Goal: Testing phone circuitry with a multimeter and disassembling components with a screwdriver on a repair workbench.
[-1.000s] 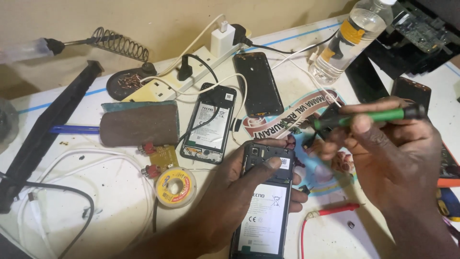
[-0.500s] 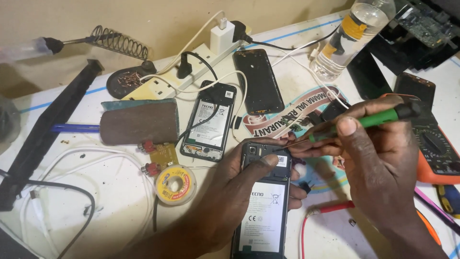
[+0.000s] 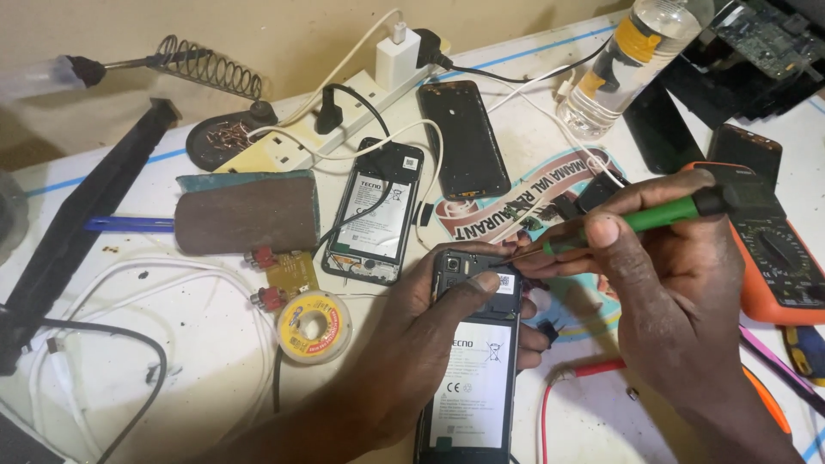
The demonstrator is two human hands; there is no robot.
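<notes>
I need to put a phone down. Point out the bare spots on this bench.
Best bare patch: white table left of the solder spool, inside the loop of white cable. A smaller gap lies between the sanding block and the black bar. Crowded: around both hands, the opened phone, the multimeter and the power strip.

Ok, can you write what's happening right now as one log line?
left hand: holds opened phone on table | right hand: grips green screwdriver, tip at phone's top edge | beside: solder reel, orange multimeter

Bare table (image 3: pixel 198 344) opens left of the solder spool (image 3: pixel 314 325); multimeter (image 3: pixel 778 258) crowds the right.
</notes>
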